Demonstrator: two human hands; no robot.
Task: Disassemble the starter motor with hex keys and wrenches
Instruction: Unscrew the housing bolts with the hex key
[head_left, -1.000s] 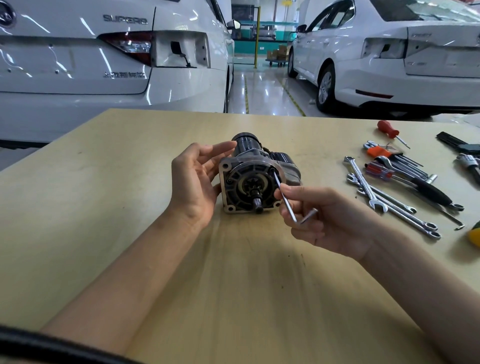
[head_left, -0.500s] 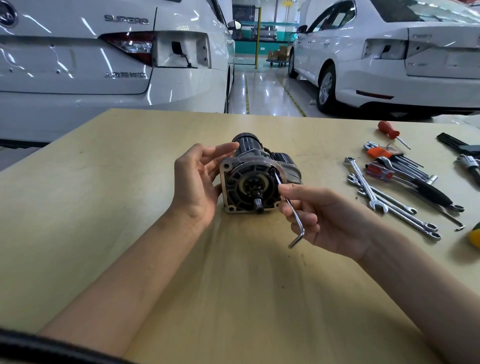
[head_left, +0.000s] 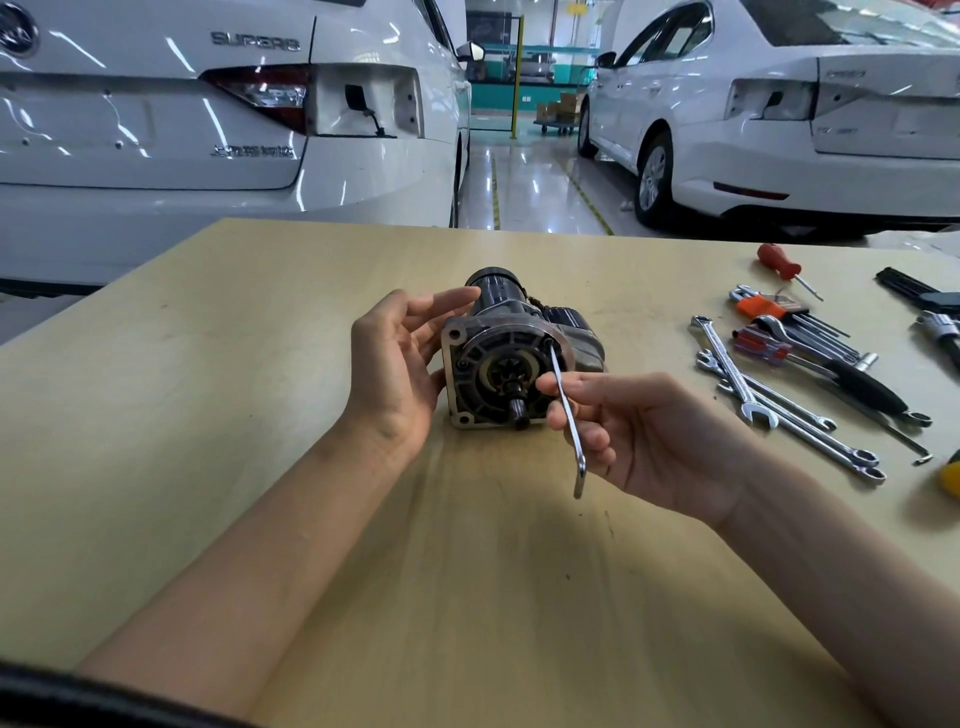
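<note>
Starter motor (head_left: 511, 358) lies on its side at mid-table (head_left: 208, 415), flange end toward you; your left hand (head_left: 397, 364) is against its left side; your right hand (head_left: 639, 436) sits just right of and before it, hex key (head_left: 566, 415) running from the flange's upper right down toward you; wrenches (head_left: 769, 400) and screwdrivers (head_left: 779, 265) lie well right; two cars (head_left: 208, 130) stand behind the table.

A car repair workshop; two white saloon cars (head_left: 779, 114) parked on a glossy grey floor (head_left: 524, 187) with yellow lane lines, beyond a pale wooden workbench (head_left: 208, 415); silver steel spanners (head_left: 737, 379) and red-handled screwdrivers (head_left: 779, 262) lie right of the hands; stacked cardboard boxes (head_left: 561, 109) on a trolley stand far behind.
</note>
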